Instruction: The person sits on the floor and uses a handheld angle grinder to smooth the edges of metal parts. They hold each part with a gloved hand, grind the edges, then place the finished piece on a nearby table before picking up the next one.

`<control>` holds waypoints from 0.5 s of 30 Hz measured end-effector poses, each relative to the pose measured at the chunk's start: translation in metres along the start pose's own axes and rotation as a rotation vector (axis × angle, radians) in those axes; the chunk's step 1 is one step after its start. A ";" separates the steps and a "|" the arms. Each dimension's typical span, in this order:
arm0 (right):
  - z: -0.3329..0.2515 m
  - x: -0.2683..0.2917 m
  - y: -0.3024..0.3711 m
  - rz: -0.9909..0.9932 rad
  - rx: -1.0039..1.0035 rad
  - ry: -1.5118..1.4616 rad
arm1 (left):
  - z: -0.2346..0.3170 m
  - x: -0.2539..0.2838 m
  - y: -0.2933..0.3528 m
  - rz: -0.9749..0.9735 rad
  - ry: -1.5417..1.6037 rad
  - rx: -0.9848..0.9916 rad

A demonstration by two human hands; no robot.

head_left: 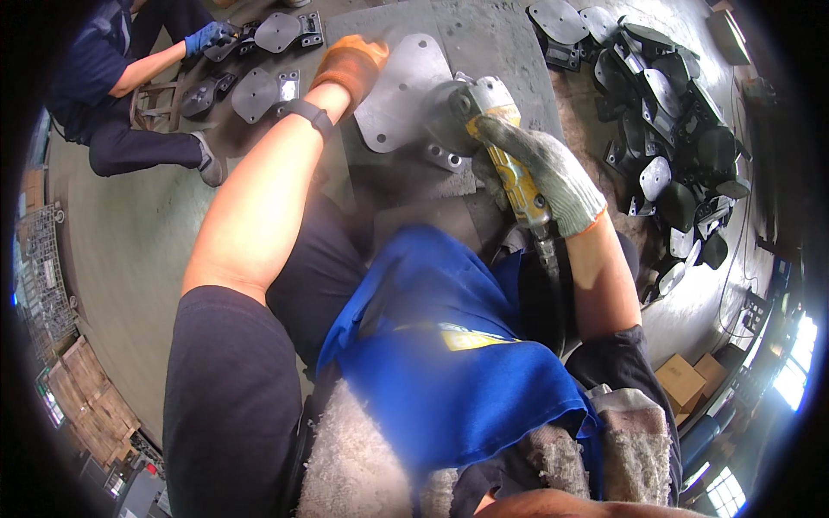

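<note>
My right hand (pixel 548 168), in a whitish knit glove, is wrapped round a yellow angle grinder (pixel 521 192). The grinder's round disc (pixel 442 119) is blurred and sits at the right edge of a grey metal plate (pixel 401 86) with rounded corners and several holes. My left hand (pixel 350 67), in an orange-brown glove, is closed at the plate's upper left edge; its fingertips are partly hidden. Under the plate's lower right side shows a metal bracket (pixel 445 158) with holes. A hose or cord (pixel 548 255) runs down from the grinder.
Similar plates with brackets (pixel 255 95) lie on the floor to the left. At the far left a person (pixel 104 95) in dark clothes sits low, a blue-gloved hand (pixel 210 39) on one part. To the right is a large heap of plates (pixel 665 104). Cardboard boxes (pixel 680 380) stand lower right.
</note>
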State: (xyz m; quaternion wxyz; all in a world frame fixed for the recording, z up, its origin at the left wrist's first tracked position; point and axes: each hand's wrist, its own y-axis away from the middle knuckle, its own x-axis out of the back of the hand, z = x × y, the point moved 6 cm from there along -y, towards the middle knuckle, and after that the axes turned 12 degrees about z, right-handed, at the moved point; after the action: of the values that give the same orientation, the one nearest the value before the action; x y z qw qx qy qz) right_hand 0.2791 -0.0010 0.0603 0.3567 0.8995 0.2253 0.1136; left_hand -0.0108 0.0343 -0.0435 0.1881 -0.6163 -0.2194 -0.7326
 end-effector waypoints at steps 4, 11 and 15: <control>0.013 0.014 0.000 0.041 -0.025 0.046 | 0.020 0.025 0.021 -0.005 -0.257 -0.294; 0.018 0.006 0.012 -0.047 -0.032 -0.002 | 0.006 -0.011 0.003 0.022 -0.264 -0.327; 0.033 -0.003 0.026 -0.087 -0.007 -0.030 | 0.005 -0.011 0.008 -0.007 -0.327 -0.325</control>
State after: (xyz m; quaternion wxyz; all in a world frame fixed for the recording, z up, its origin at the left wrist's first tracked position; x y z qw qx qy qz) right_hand 0.2967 -0.0384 0.0548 0.3677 0.8892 0.2586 0.0853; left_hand -0.0006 0.0309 -0.0531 0.0456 -0.7484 -0.1280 -0.6492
